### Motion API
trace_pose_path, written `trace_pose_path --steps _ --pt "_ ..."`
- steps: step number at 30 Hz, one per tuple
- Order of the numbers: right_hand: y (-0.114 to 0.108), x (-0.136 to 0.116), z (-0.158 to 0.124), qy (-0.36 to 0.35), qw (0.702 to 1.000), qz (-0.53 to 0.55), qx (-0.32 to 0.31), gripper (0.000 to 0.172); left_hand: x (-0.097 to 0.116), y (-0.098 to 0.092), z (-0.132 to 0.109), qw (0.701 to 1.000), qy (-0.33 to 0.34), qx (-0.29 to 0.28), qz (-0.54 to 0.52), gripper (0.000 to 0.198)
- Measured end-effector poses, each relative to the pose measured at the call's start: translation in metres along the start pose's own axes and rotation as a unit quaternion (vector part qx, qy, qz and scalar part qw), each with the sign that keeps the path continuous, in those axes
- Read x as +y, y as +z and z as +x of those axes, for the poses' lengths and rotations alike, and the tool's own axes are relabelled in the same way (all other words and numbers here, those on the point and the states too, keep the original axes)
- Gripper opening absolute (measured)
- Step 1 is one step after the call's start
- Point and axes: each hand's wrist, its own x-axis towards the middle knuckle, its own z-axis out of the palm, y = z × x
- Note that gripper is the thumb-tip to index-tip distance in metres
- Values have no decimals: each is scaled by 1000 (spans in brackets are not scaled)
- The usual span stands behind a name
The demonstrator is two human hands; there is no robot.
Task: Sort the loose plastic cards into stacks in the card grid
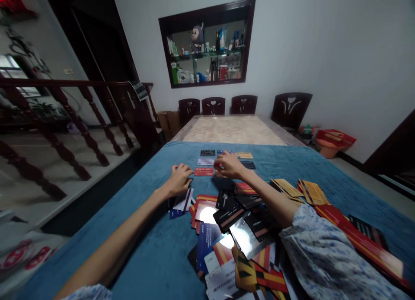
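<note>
Bent over the blue cloth, my right hand (228,164) has its fingers pinched downward at a card, which is mostly hidden beneath them. Just left of it lies a red card (204,172). My left hand (180,179) rests beside that red card, fingers loosely curved and apart, holding nothing. Further back in the small grid are a black card (208,153), a silver card (205,161), a yellow card (244,155) and a dark card (248,165). A loose pile of mixed cards, with a blue card (207,241) among them, spreads below my right forearm.
The blue cloth (145,196) covers the near part of a stone-topped table (227,129). Gold cards (314,192) and a long red strip (359,231) lie at the right. Dark chairs (213,106) line the far end. A wooden railing (74,81) stands left.
</note>
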Motion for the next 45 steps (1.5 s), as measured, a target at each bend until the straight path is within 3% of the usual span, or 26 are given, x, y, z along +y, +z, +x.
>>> trace_pose_path --steps 10,16,21,28,34,45 --pt "22 -43 2 -75 996 55 14 16 -1 -9 -48 999 -29 6 -21 27" --pt "36 -65 4 -123 989 81 16 18 3 -13 -62 999 -41 -17 -7 24" --pt "50 -78 3 -161 982 99 7 28 12 -15 -66 998 -29 -45 14 24" --pt "54 -83 -3 -171 981 94 -21 28 26 -19 -67 996 -32 -71 51 36" --pt "57 -82 -4 -164 982 94 -3 26 31 -21 -68 995 -37 -83 48 45" --pt "63 -83 -6 -151 981 123 24 26 23 -26 -70 991 -35 -124 21 29"
